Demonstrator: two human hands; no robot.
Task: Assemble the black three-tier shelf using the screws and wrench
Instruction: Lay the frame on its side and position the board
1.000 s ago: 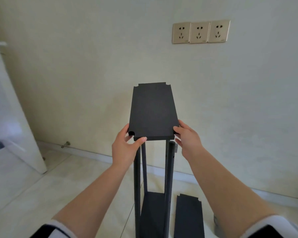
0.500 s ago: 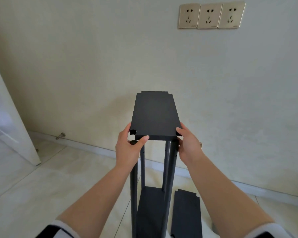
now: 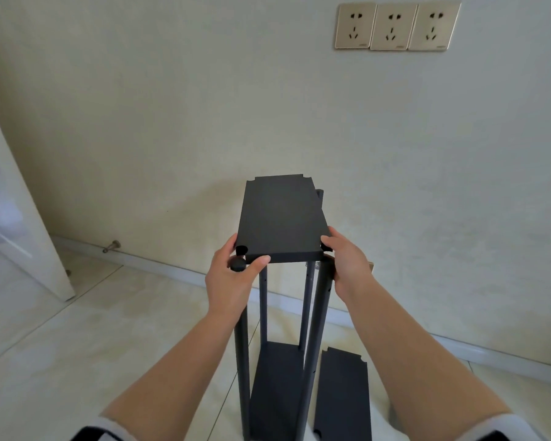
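Note:
A black shelf board (image 3: 282,218) with notched corners lies across the tops of several upright black poles (image 3: 315,329). My left hand (image 3: 233,281) grips its near left corner, thumb under the front edge, beside the rounded top of the near left pole (image 3: 238,264). My right hand (image 3: 349,265) grips the near right corner. A lower black board (image 3: 275,386) sits between the poles near the floor. One far pole tip (image 3: 319,194) shows past the board's right edge. No screws or wrench are visible.
A spare black board (image 3: 342,399) lies on the tiled floor right of the frame. The wall is close behind, with three sockets (image 3: 396,26) high up. A white door (image 3: 16,224) stands at the left with a floor doorstop (image 3: 111,246) nearby.
The board has come down and tilted flatter onto the pole tops, shifting slightly left so a far pole tip shows on its right. Both hands kept their grip on the near corners.

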